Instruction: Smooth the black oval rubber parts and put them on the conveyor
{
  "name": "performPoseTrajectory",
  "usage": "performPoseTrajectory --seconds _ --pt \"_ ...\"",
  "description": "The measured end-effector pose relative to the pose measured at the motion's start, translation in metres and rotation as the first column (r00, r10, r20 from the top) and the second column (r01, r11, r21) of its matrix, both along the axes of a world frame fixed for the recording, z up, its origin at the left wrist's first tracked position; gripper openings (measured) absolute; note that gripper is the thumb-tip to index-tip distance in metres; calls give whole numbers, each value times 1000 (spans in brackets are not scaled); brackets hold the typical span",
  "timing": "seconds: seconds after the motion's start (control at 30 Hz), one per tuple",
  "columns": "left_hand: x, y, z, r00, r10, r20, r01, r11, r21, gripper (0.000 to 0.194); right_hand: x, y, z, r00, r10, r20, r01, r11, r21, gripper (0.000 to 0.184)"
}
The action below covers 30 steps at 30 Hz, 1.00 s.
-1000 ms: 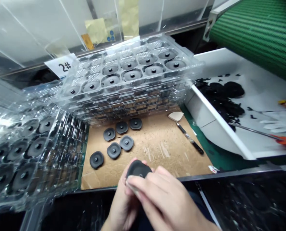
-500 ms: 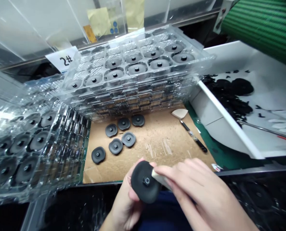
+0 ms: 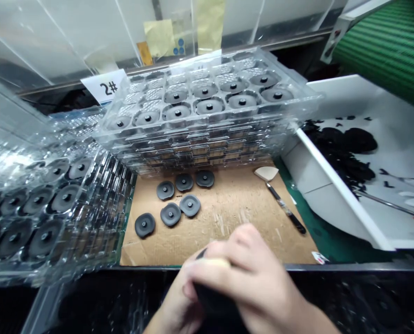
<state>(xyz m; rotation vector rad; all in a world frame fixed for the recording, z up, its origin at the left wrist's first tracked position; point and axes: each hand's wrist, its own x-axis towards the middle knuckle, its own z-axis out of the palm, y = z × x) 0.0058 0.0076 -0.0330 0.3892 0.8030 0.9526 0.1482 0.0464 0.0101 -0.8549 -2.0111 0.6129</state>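
Observation:
My left hand (image 3: 178,297) is closed around the edge of a black disc (image 3: 216,301), low at the front edge of the cardboard. The disc is mostly covered by my fingers, and its face with the centre peg is not visible. My right hand (image 3: 254,273) lies across the top of it, fingers closed on a small off-white sponge wedge (image 3: 216,262), of which only a strip shows. Several similar grey-black discs, such as one disc (image 3: 170,214), lie peg-up on the cardboard sheet (image 3: 224,199) beyond my hands.
Behind the cardboard stands a stack of clear plastic trays (image 3: 207,123) holding discs; another tray stack (image 3: 99,199) is at left. A second sponge wedge (image 3: 267,173) and a slim black pen-like tool (image 3: 286,208) lie at right. A white bin (image 3: 346,185) holds black pieces and tweezers-like metal.
The disc has turned from facing up to edge-on between my hands. My right hand has moved left over it with the sponge wedge. The view has shifted slightly.

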Motion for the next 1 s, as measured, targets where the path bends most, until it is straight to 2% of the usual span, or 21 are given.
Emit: performPoseTrajectory --seconds 0.07,0.1,0.17,0.23,0.3,0.37,0.47,0.53,0.6,0.67,0.7,0.73,0.77,0.83,0.9,1.0 --pt "-1 2 1 992 2 124 0 1000 -19 65 14 10 -11 998 -54 15 56 973 -225 28" --pt "-3 2 1 978 16 206 -8 999 -36 62 22 16 -20 993 -110 48 120 935 -335 26" --pt "-8 1 0 937 40 348 -17 997 -71 59 36 23 -45 973 -209 99 231 856 -462 22" --pt "-11 -1 -3 899 54 434 -14 996 -93 56 42 24 -76 960 -240 142 279 818 -503 21" --pt "-14 -2 -6 869 61 491 -8 994 -109 53 41 18 -102 946 -275 170 323 816 -479 24" --pt "-15 -2 -7 844 62 533 -4 994 -109 52 36 8 -116 922 -342 181 387 810 -441 28" --pt "-15 1 -7 839 51 541 -5 996 -86 50 30 -4 -111 896 -409 172 443 804 -397 27" --pt "-15 3 -7 874 80 480 -62 997 -53 49 28 -9 -101 913 -380 150 408 829 -383 24" --pt "-16 3 -10 940 150 306 -176 983 61 51 26 -13 -96 939 -313 142 343 864 -369 23" --pt "-17 2 -13 962 274 2 -262 916 306 65 25 -19 -97 947 -277 163 317 885 -340 22" --pt "-18 1 -15 924 346 -161 -244 861 446 76 24 -23 -99 944 -273 185 321 890 -324 23" --pt "-20 0 -16 867 395 -305 -174 811 558 87 24 -26 -101 938 -278 206 332 891 -309 24" --pt "-21 -1 -17 807 417 -418 -73 774 629 97 24 -30 -101 933 -284 220 341 893 -295 27" --pt "-25 -2 -15 727 385 -568 132 734 666 109 25 -35 -97 937 -279 213 328 911 -250 34" --pt "-28 -2 -13 699 364 -616 220 710 669 112 27 -37 -86 951 -248 186 281 943 -179 39" --pt "-28 -2 -9 693 396 -602 216 683 697 111 29 -31 -64 972 -160 174 177 980 -88 45"
